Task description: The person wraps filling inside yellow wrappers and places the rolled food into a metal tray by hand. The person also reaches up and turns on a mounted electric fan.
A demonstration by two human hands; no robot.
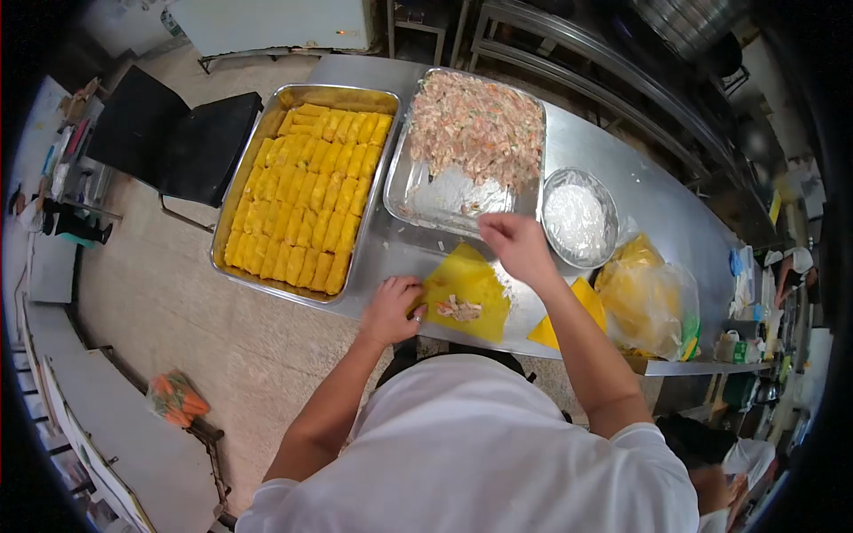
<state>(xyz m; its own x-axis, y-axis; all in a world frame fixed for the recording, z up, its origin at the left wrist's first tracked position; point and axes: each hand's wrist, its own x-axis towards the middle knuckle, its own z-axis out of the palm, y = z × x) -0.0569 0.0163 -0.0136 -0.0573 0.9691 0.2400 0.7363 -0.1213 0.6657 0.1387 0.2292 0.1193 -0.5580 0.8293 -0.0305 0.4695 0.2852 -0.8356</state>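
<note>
A yellow wrapper sheet (488,324) lies on the steel table, with a small heap of shredded filling (459,308) on it. My left hand (393,307) rests at the wrapper's left edge, thumb and fingers apart. Above the near right corner of the filling tray (410,210), my right hand (515,244) is closed, fingers bent together; whatever they hold is hidden. That tray is largely covered with pinkish shredded filling (480,124), its near part scraped bare. To the left, a deep metal tray (222,189) holds rows of yellow rolls (306,191).
Right of the filling tray stands a round metal bowl (611,206) with white contents. Yellow sheets (582,306) and a clear plastic bag (653,306) lie near the right edge. A black chair (191,133) and bagged carrots (180,400) are at left. Another person (746,457) is at lower right.
</note>
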